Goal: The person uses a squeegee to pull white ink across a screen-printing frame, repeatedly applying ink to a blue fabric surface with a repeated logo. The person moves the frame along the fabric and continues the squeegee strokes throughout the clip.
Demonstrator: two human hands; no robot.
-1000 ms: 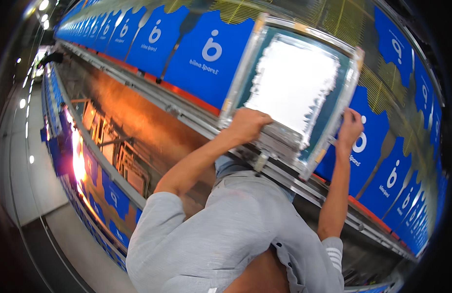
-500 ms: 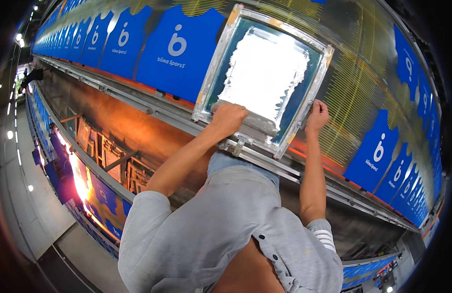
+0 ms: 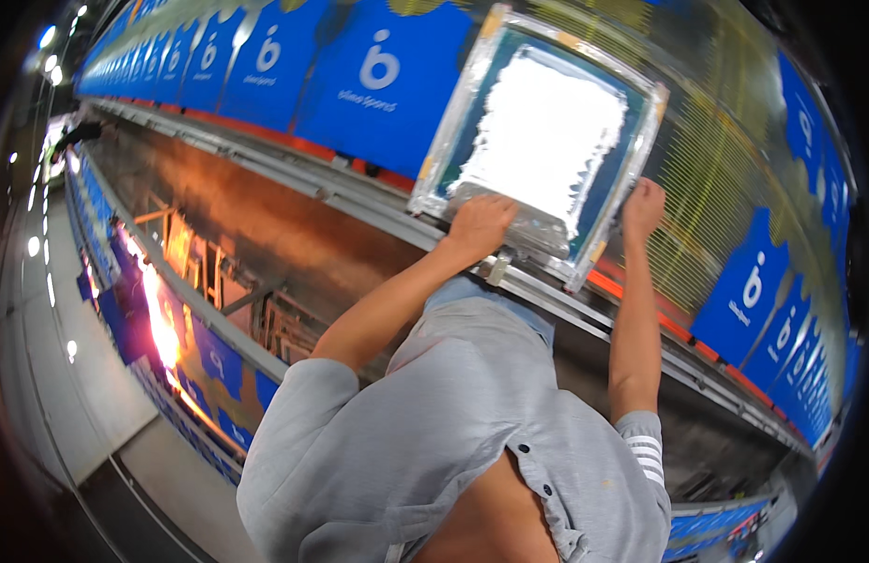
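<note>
My left hand (image 3: 483, 226) is closed round the top of a grey squeegee (image 3: 544, 232) at the near end of a screen printing frame (image 3: 444, 141). Thick white ink (image 3: 555, 131) with ragged edges covers most of the mesh beyond the squeegee. At the frame's right side my right hand (image 3: 645, 206) is closed on the edge, fingers curled and partly hidden. The frame lies on the long printing table, overlapping the place beside a blue garment piece (image 3: 383, 80) with a white print.
Blue printed pieces line the table on both sides, including one at right (image 3: 746, 291). A metal rail (image 3: 312, 185) runs along the near edge. Behind my left side, a glowing orange heat source (image 3: 158, 314) shines beside another table. A person (image 3: 76, 136) stands far left.
My left hand has drawn the squeegee slightly nearer to the frame's near edge, and its broad face shows more. My right hand stays at the frame's side. The whole view has shifted.
</note>
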